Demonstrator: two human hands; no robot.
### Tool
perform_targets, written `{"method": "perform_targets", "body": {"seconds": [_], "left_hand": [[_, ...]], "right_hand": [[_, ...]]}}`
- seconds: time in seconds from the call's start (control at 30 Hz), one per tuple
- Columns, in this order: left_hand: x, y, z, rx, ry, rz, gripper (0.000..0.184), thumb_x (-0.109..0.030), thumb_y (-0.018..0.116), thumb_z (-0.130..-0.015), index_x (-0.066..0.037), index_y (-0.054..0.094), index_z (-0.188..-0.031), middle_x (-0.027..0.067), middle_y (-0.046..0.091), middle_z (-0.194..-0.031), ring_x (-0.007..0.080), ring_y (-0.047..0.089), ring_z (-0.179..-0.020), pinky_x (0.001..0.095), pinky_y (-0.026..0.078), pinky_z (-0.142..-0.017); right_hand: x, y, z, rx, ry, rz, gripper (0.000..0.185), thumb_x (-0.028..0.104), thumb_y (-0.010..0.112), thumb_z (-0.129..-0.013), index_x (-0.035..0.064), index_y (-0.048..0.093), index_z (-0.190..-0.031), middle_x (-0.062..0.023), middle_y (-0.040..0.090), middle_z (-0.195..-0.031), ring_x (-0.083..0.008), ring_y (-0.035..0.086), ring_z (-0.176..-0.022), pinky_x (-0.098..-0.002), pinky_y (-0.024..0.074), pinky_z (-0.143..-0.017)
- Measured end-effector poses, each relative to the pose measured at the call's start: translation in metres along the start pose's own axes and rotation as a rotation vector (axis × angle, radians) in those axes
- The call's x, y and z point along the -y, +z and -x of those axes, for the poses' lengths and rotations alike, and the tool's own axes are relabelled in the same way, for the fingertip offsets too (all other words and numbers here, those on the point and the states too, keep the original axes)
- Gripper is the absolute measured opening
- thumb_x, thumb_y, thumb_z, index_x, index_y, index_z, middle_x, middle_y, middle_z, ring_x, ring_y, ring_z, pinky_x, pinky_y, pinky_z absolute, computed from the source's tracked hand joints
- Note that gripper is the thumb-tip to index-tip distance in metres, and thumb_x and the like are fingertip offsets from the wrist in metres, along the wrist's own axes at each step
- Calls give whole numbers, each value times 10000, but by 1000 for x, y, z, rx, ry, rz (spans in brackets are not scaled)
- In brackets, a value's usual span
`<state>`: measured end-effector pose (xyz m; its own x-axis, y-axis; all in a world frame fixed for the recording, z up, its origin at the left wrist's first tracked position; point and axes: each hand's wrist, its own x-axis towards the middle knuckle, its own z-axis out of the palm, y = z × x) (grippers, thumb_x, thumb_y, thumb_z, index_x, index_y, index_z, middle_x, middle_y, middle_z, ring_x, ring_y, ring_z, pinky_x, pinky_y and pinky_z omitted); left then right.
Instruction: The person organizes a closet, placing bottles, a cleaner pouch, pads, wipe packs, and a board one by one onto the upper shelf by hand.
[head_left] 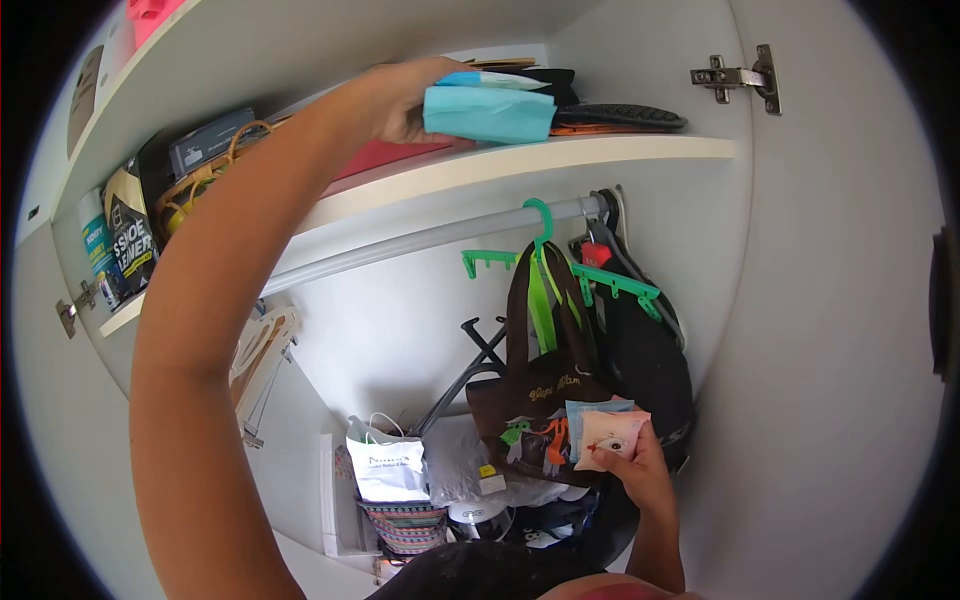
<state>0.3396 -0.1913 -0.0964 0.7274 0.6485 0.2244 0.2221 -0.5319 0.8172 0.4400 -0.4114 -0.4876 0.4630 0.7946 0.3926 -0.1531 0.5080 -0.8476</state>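
My left hand (402,98) reaches up to the shelf, closed around a teal packet (489,113) with a blue-and-white packet (495,80) just behind it. Dark flat things and an orange edge lie on the shelf to its right. Lower right, my right hand (640,465) pinches a small pink packet (612,432), like a pocket tissue pack, with a cartoon face printed on it. A light blue packet (590,410) sits behind the pink one in the same grip. Behind that hand hangs a dark brown tote bag (530,410) with stitched lettering and coloured tassels.
The shelf's front edge (640,150) runs above a grey hanging rail (430,238). A green clip hanger (620,285) and a black bag (650,370) hang at right. Shoe cleaner (132,235) stands at left. A white paper bag (388,470) sits below.
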Motion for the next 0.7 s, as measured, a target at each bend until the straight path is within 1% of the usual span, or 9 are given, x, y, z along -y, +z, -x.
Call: {"method": "perform_targets", "body": {"seconds": [0.13, 0.2, 0.23, 0.3, 0.33, 0.4, 0.57, 0.63, 0.7], "left_hand": [[-3, 10, 7, -125, -24, -53, 570, -514, 471, -886, -52, 488, -1220, 141, 565, -1164, 248, 629, -950, 342, 561, -725], [-10, 2, 9, -118, 2, -236, 677, -587, 486, -855, -117, 407, -1336, 154, 439, -1311, 253, 485, -1155, 422, 466, -878], [-13, -9, 15, -121, 6, -238, 677, -587, 486, -855, -117, 407, -1336, 154, 439, -1311, 253, 485, -1155, 422, 466, -878], [-20, -33, 30, 181, 206, -333, 813, -564, 586, -806, -128, 279, -1421, 145, 328, -1394, 240, 421, -1205, 397, 427, -937], [-20, -38, 35, 178, 203, -335, 813, -564, 586, -806, -128, 279, -1421, 145, 328, -1394, 240, 421, -1205, 397, 427, -937], [-15, -45, 45, 463, 432, -569, 901, -503, 697, -739, -151, 249, -1437, 133, 310, -1411, 258, 390, -1237, 368, 384, -983], [1, -25, 44, 467, 432, -539, 968, -451, 757, -689, -184, 217, -1446, 120, 272, -1440, 272, 359, -1268, 342, 344, -1022], [1, -31, 49, 457, 394, -503, 968, -462, 747, -695, -194, 202, -1450, 118, 254, -1453, 278, 348, -1277, 350, 332, -1035], [-2, -45, 54, 256, 685, -692, 979, -478, 720, -721, -169, 152, -1457, 125, 261, -1447, 281, 361, -1269, 361, 339, -1036]], "right_hand": [[-6, 1, -1, -10, -11, 13, 639, -19, 654, -780, -9, 305, -1315, -112, 492, -1180, -158, 538, -1050, -297, 475, -877], [-5, 0, 0, -16, 6, 23, 643, -15, 657, -778, -9, 305, -1315, -113, 491, -1181, -159, 537, -1052, -301, 471, -884], [-5, 0, 0, -20, 25, 35, 646, -10, 661, -777, -9, 304, -1315, -113, 490, -1183, -161, 536, -1055, -305, 467, -892], [-12, -5, 0, -19, -2, 43, 655, -7, 662, -777, -9, 299, -1322, -108, 496, -1176, -160, 536, -1051, -305, 463, -895], [-15, -6, 0, -22, -24, 55, 664, -4, 663, -777, -9, 293, -1328, -103, 502, -1169, -159, 536, -1048, -305, 459, -898], [-10, -3, -1, -20, -13, 48, 681, -3, 667, -774, -10, 285, -1336, -101, 503, -1170, -158, 535, -1047, -300, 456, -894], [13, 14, -11, -17, 37, 45, 739, -1, 675, -767, -1, 246, -1369, -98, 494, -1175, -158, 520, -1064, -290, 445, -891], [38, 28, -18, 34, -76, 61, 790, 0, 689, -751, 12, 220, -1387, -100, 487, -1177, -164, 505, -1084, -299, 435, -906], [81, 47, -27, 38, -180, 60, 871, 31, 734, -702, 15, 206, -1395, -100, 483, -1184, -187, 499, -1099, -324, 434, -917]]}}
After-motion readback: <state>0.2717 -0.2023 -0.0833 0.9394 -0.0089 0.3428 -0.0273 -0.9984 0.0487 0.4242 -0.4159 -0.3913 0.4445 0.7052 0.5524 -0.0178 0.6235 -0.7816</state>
